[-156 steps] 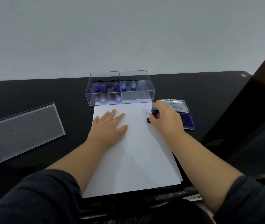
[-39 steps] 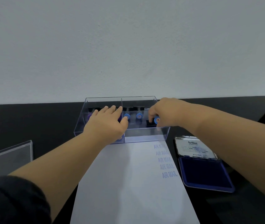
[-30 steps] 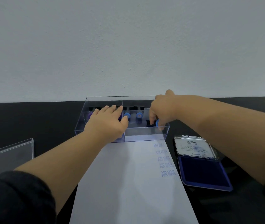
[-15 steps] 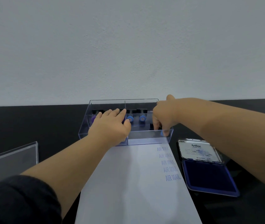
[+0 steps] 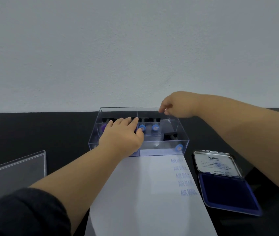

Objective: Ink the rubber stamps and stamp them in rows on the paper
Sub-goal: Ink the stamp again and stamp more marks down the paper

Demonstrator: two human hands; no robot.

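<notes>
Rubber stamps lie on their sides in a clear plastic box [image 5: 183, 142] at the far end of a sheet of white paper [image 5: 144, 193] on a black table [image 5: 33, 133] — one blue-handled stamp [image 5: 174, 140] rests alone near the box's front right corner, two more blue-handled stamps [image 5: 149, 127] lie side by side in the right compartment, and a purple-handled stamp [image 5: 103, 127] shows in the left compartment. Five blue "AIR MAIL" prints [image 5: 184, 178] run in a column down the paper's right edge. The left hand [image 5: 121, 135] lies over the left compartment with fingers stretched out flat toward its far side; whether it touches a stamp beneath cannot be told. The right hand [image 5: 176, 104] hangs above the box's far right corner, fingers loosely bent and holding nothing, the two hands apart. An open ink pad [image 5: 227, 191] — dark blue, its tin lid [image 5: 217, 165] tipped back — sits just right of the paper. A clear plastic cover [image 5: 12, 169] lies well to the left, against a plain white wall [image 5: 135, 48].
</notes>
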